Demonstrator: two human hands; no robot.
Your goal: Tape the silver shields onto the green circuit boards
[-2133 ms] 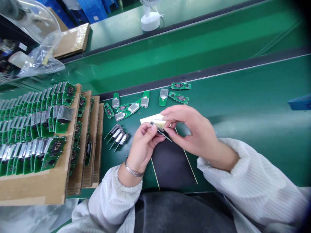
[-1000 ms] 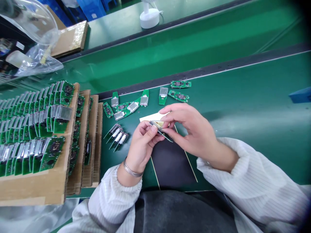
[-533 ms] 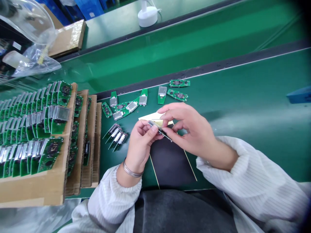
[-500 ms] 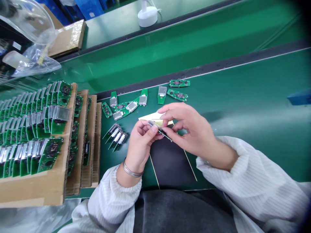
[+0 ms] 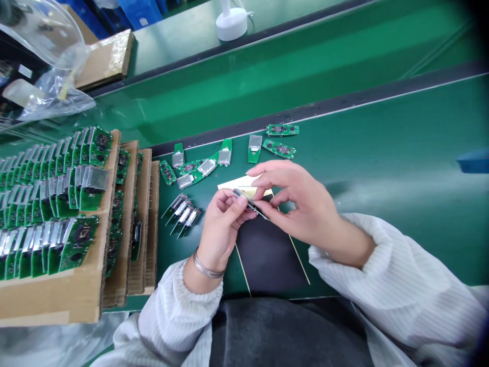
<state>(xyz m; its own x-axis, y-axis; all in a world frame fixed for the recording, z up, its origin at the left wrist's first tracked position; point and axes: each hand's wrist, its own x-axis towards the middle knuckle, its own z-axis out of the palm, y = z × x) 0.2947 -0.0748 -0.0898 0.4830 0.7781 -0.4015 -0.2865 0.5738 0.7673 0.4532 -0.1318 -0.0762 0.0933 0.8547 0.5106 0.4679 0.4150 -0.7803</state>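
Over a black sheet (image 5: 269, 257) with pale edges, my left hand (image 5: 223, 219) grips a small circuit board (image 5: 251, 205) between thumb and fingers. The board is tilted and seen nearly edge-on, so most of its face is hidden. My right hand (image 5: 301, 204) has its thumb and forefinger closed at the board's right side, the other fingers curled above. Whether a thin film is also in that pinch I cannot tell. Behind the fingers lies a pale yellow strip (image 5: 229, 184). Several boards with metallic-looking screens (image 5: 185, 216) stand in a tight cluster left of my left hand.
Cardboard racks (image 5: 49, 300) holding rows of upright green boards fill the left side. Several loose boards (image 5: 207, 167) lie along the back ledge. A white lamp base (image 5: 232, 25) stands on the shelf above, and a blurred blue object (image 5: 473, 162) sits at far right.
Both hands stay in nearly the same place. The board in them has turned very slightly; nothing else has visibly moved.
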